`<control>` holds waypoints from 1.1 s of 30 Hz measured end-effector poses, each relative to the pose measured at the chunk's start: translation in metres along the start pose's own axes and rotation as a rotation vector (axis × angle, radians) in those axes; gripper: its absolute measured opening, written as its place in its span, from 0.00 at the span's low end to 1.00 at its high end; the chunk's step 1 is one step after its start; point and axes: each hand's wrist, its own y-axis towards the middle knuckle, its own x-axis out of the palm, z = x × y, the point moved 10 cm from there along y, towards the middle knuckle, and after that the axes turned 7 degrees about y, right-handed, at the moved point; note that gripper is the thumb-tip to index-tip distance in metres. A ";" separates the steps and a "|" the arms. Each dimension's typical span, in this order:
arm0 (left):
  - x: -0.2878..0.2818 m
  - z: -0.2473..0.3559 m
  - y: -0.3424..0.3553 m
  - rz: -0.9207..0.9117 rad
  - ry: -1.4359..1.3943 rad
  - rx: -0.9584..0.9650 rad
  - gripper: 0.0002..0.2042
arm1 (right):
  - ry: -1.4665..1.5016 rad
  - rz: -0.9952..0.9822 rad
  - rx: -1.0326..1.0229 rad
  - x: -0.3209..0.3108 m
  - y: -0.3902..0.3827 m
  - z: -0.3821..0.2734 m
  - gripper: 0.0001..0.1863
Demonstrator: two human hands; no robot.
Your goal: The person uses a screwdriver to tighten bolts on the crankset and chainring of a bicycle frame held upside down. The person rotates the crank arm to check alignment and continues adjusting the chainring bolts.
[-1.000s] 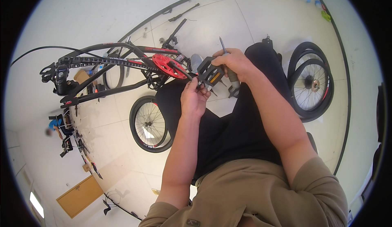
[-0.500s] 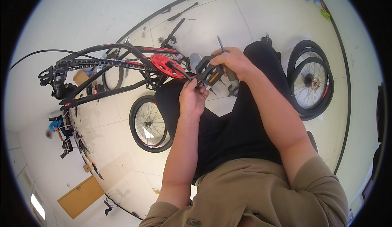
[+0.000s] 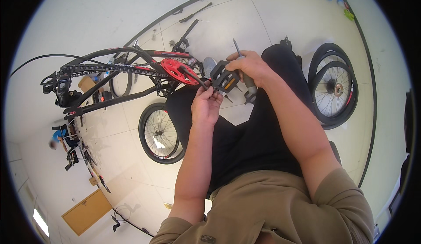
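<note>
A black bicycle pedal (image 3: 222, 74) with an orange reflector sits at the end of the crank arm (image 3: 191, 74), in front of my knees. My right hand (image 3: 253, 67) is closed round a screwdriver (image 3: 248, 81) with a grey handle, its pointed metal shaft sticking out away from me. The thumb and fingers of that hand also touch the pedal's right side. My left hand (image 3: 205, 106) pinches at the joint between pedal and crank arm; the fingertips hide what exactly lies between them. The red chainring (image 3: 173, 70) and the chain are just left of the crank.
The black bicycle frame (image 3: 98, 104) stretches leftward. One wheel (image 3: 160, 133) lies left of my legs, two stacked wheels (image 3: 334, 86) at the right. Tools and parts line the far wall, including a black bar (image 3: 196, 13). At the far left, a person in blue (image 3: 59, 135) bends over.
My left hand has shifted very slightly at the pedal joint. The right hand, pedal and screwdriver look almost the same as before.
</note>
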 end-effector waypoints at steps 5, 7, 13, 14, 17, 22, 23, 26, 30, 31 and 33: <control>0.003 0.000 -0.006 0.030 -0.025 -0.065 0.09 | -0.006 -0.022 0.017 0.000 0.000 0.001 0.21; -0.005 -0.005 0.002 -0.026 -0.002 -0.052 0.09 | 0.006 -0.007 0.002 0.001 0.001 0.001 0.17; -0.003 0.001 0.002 0.024 0.066 0.038 0.08 | 0.004 0.007 -0.001 0.000 -0.001 -0.001 0.16; -0.002 0.002 0.001 0.033 0.058 0.040 0.07 | 0.004 0.008 -0.003 0.000 -0.001 -0.001 0.16; 0.000 -0.001 -0.004 0.053 0.008 -0.031 0.06 | 0.001 0.017 -0.006 -0.003 0.001 0.001 0.16; -0.007 -0.003 0.003 0.013 0.085 0.023 0.07 | -0.002 -0.002 0.006 0.000 0.001 0.001 0.18; -0.007 -0.002 0.004 0.016 0.089 0.042 0.07 | 0.008 0.004 0.001 -0.001 0.001 0.001 0.17; -0.006 0.000 0.004 0.022 0.060 0.035 0.08 | -0.011 -0.019 0.020 0.001 0.001 0.002 0.20; 0.006 -0.001 -0.007 0.022 0.086 -0.057 0.08 | -0.007 0.014 -0.008 -0.006 0.001 -0.003 0.21; 0.000 -0.003 -0.001 0.022 0.089 -0.041 0.09 | -0.010 0.008 -0.009 -0.004 0.000 -0.005 0.21; -0.004 -0.005 0.005 0.029 0.081 -0.025 0.10 | -0.008 -0.002 -0.007 -0.003 0.000 -0.005 0.22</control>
